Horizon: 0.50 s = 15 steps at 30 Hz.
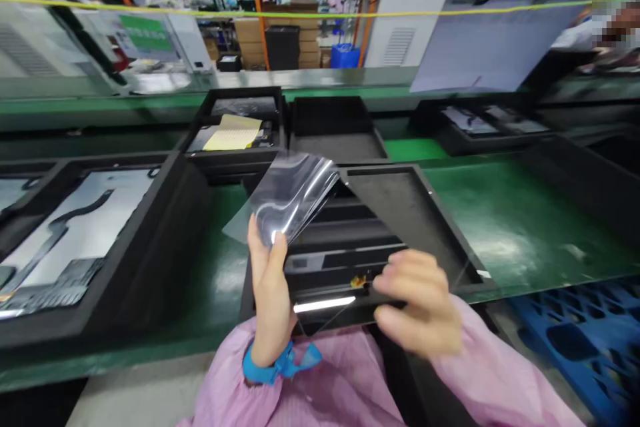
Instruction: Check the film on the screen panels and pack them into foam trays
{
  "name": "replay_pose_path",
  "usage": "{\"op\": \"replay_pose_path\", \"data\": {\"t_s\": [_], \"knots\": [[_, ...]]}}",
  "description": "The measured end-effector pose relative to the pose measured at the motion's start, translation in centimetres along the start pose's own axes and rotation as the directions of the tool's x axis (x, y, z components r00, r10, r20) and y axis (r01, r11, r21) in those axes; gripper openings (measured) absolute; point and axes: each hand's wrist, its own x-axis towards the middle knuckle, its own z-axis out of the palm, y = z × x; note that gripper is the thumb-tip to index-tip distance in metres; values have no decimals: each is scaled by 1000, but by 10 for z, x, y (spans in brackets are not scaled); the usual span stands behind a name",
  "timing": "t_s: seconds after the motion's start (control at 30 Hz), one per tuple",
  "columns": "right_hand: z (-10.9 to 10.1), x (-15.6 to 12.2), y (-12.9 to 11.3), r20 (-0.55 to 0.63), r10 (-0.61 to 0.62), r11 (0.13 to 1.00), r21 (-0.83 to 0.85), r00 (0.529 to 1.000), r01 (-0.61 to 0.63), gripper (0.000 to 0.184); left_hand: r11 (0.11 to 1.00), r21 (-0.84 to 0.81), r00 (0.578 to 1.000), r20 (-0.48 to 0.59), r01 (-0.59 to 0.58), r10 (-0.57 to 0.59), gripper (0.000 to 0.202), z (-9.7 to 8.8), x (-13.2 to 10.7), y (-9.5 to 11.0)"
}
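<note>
Green table (525,227), workshop shelving (257,20) behind. Left hand (270,287): thumb and index finger pinched on clear film (295,190), which sticks up past the fingertips. Right hand (423,303): fingers half curled, thumb apart, by the right edge of a glossy black panel (345,220); blurred, can't tell if it grips. Panel sits between both hands, over an open black tray (395,200). Left of that, a deep tray (145,240) with a pale panel (95,203); yellow paper (233,133) in a tray farther back.

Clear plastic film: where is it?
The plastic film is left of centre in the head view, in the left hand, beside the glossy black panel.
</note>
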Motion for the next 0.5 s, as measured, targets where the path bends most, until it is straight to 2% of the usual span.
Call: {"op": "replay_pose_path", "data": {"t_s": [0.03,0.07,0.1,0.13,0.2,0.23,0.3,0.37,0.43,0.5], "knots": [[-10,4,21,-48,115,992,48,992,-113,23,1000,0,1000,-14,16,-16,64,1,3,-4],[-20,8,44,-69,309,947,117,949,-300,20,1000,-1,1000,-20,23,-23,65,1,6,-9],[-29,10,69,-109,540,834,206,834,-513,18,1000,0,999,-24,29,-29,65,1,8,-13],[-38,10,95,-129,708,700,264,695,-664,19,999,5,999,-33,40,-40,66,2,11,-17],[-52,9,149,-168,871,490,353,462,-797,22,997,2,996,-50,74,-74,67,5,15,-22],[-58,7,175,-168,922,387,391,348,-836,22,996,-7,994,-55,90,-90,69,7,16,-23],[-70,2,224,-147,985,151,466,92,-872,23,996,-13,994,-70,86,-87,71,12,19,-26],[-81,-1,266,-147,982,-22,529,-117,-848,30,999,14,997,-73,38,-37,72,14,23,-30],[-91,-1,300,-171,952,-106,590,-253,-800,35,995,96,997,-71,-8,15,72,12,29,-38],[-98,3,330,-193,921,-141,647,-340,-749,36,977,209,997,-61,-41,55,72,6,38,-50]]}}
